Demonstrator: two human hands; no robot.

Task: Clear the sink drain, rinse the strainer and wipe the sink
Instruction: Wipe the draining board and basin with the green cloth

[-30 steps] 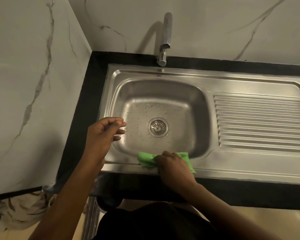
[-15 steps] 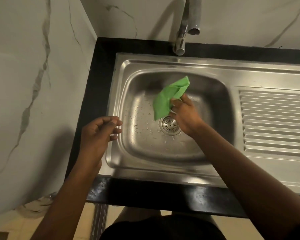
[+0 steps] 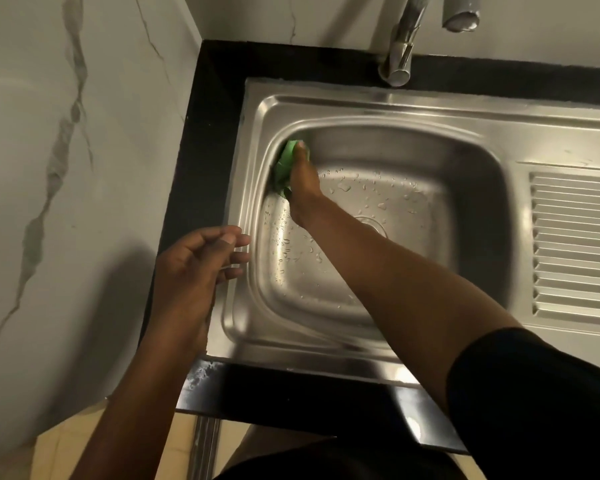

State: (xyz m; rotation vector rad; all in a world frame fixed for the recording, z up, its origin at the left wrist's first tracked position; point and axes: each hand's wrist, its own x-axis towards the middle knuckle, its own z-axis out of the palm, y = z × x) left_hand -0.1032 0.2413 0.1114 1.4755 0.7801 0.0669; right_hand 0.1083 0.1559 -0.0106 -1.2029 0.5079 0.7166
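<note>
The stainless steel sink [image 3: 465, 150] has water drops on its floor. My right hand [image 3: 303, 178] reaches across the basin and presses a green cloth [image 3: 284, 164] against the far left inner wall. The drain strainer [image 3: 374, 225] sits in the middle of the floor, mostly hidden behind my right forearm. My left hand [image 3: 194, 268] hovers by the sink's left rim, fingers loosely curled and holding nothing.
The faucet [image 3: 400, 46] rises at the back, with its spout [image 3: 459, 13] over the basin. A ribbed drainboard [image 3: 575, 244] lies to the right. Black counter [image 3: 201, 150] borders the sink, with marble wall [image 3: 66, 168] on the left.
My right hand lifted the green cloth from the near rim, carried it over the drain, and now presses it on the far left wall. The camera moved closer. My left hand stayed put.
</note>
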